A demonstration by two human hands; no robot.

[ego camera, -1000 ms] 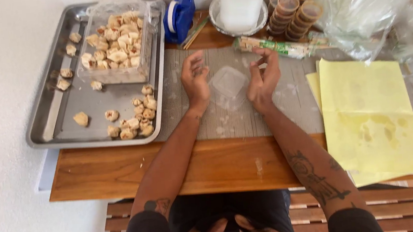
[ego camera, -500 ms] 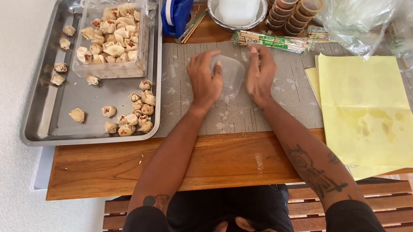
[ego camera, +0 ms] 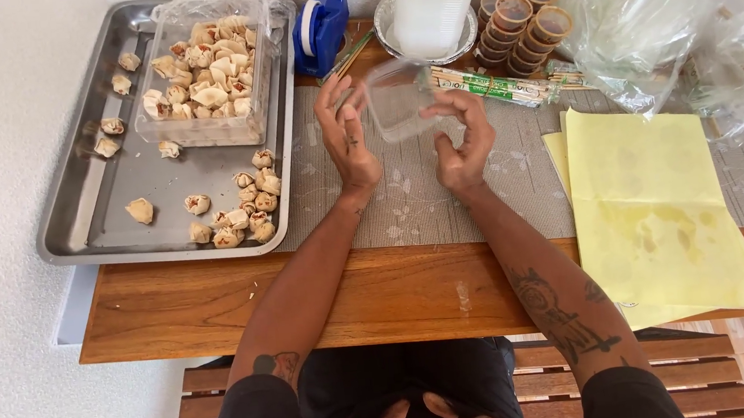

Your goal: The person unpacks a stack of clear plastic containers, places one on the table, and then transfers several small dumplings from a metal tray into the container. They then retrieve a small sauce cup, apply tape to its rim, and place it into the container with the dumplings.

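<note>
Both hands hold a small clear plastic container [ego camera: 396, 99] just above the grey table mat [ego camera: 416, 205]. My left hand [ego camera: 343, 135] grips its left side with the fingers raised along the edge. My right hand [ego camera: 460, 134] curls around its right side. To the left lies a metal tray [ego camera: 86, 216] with several small dumplings [ego camera: 242, 211] scattered on it. A clear tub full of dumplings [ego camera: 203, 71] sits at the tray's back.
A blue tape dispenser [ego camera: 322, 25], a stack of white containers on a plate [ego camera: 430, 2], stacked small sauce cups [ego camera: 522, 25], wrapped chopsticks [ego camera: 496, 86] and clear plastic bags [ego camera: 652, 23] line the back. Yellow paper sheets [ego camera: 659, 211] lie at the right.
My hands lifted the clear container off the mat and tilted it. The view has drifted a little across the table.
</note>
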